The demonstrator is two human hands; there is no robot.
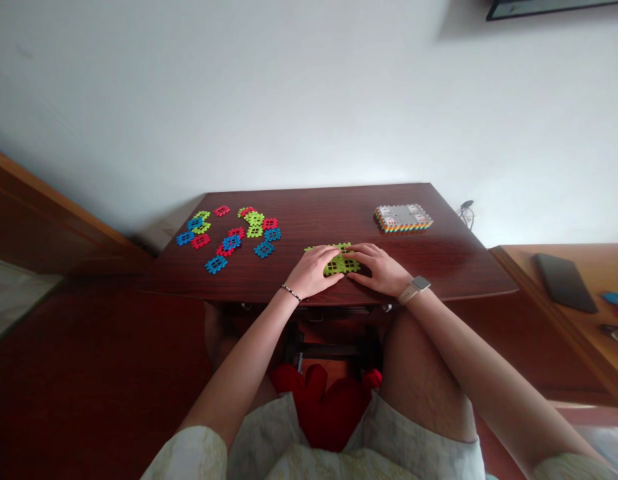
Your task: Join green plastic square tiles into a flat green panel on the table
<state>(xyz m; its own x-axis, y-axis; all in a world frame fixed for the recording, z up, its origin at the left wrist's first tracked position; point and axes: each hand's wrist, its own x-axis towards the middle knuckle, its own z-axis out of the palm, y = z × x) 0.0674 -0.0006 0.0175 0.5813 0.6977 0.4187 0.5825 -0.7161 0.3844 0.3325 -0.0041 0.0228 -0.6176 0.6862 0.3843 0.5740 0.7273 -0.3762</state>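
Several green interlocking window-shaped tiles (341, 265) lie joined as a flat panel near the table's front edge. My left hand (313, 270) is curled over the panel's left side, thumb at the near edge and fingers across the top. On the right side, my right hand (379, 268) grips the panel with bent fingers and a thumb at its near edge. Both hands hide much of the panel's outer parts. To the left lie loose tiles, among them a blue tile (264, 249), a red tile (221, 211) and a green tile (255, 231).
A layered stack of joined tiles (403, 218), grey on top with coloured sides, sits at the table's back right. The dark wooden table (319, 213) stands against a white wall. A side desk (533, 280) at right bears a dark flat device (565, 281).
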